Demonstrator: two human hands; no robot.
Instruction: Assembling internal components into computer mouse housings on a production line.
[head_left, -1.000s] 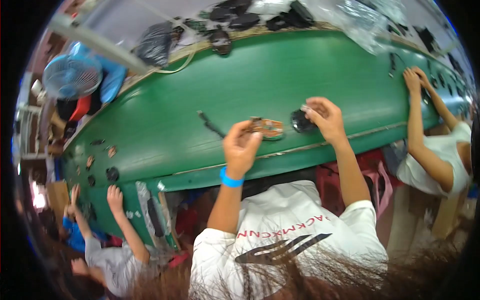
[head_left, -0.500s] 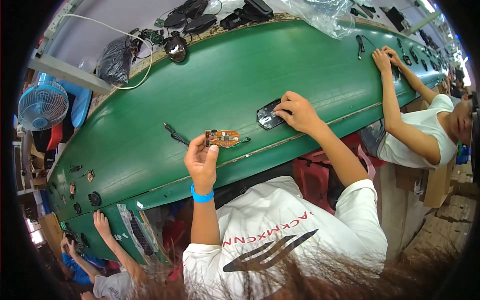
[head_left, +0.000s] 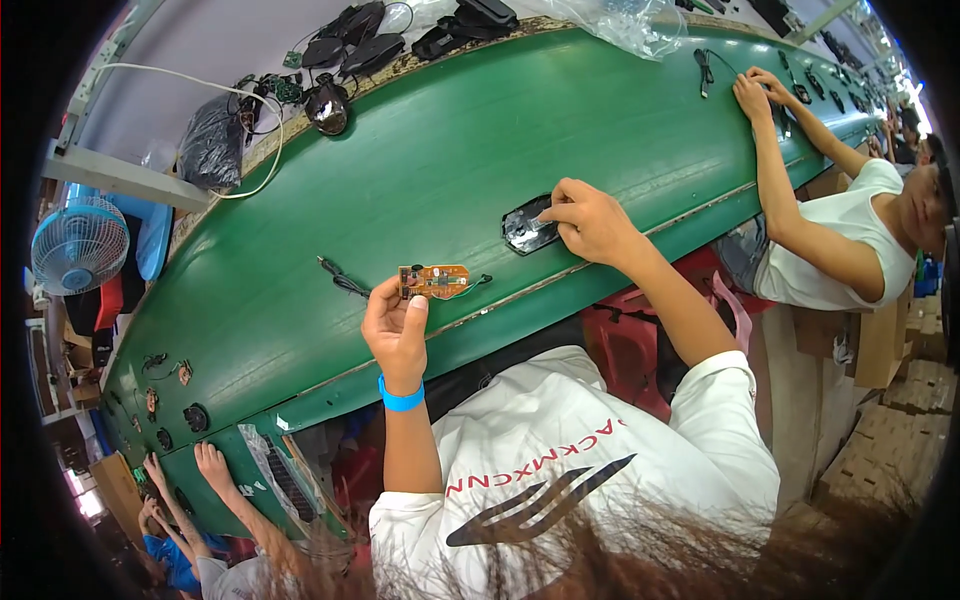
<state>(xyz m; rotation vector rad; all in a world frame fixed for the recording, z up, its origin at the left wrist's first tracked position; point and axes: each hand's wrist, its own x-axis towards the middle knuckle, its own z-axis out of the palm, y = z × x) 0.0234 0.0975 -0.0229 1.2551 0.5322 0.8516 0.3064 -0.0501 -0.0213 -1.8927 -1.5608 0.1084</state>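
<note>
My left hand (head_left: 398,335) pinches an orange circuit board (head_left: 436,281) between thumb and fingers, holding it up above the green belt. A black cable (head_left: 341,278) with a plug lies on the belt just beyond that hand, and a thin wire (head_left: 482,281) shows at the board's right end. At the right, my right hand (head_left: 596,222) reaches over a black mouse base shell (head_left: 527,232) that lies on the belt. Its thumb and forefinger are pressed together at the shell's right part. A small pale piece may be at the fingertips, too small to make out.
A long green belt (head_left: 420,160) runs across. Black mouse shells (head_left: 372,54) and a dark plastic bag (head_left: 211,142) lie along the far ledge. Co-workers' hands (head_left: 758,92) are at the right, another hand (head_left: 212,466) at the lower left. A blue fan (head_left: 80,245) stands left.
The whole view has shifted slightly. My right fingertips have moved a little over the shell, pressing closer together. The left hand still holds the circuit board.
</note>
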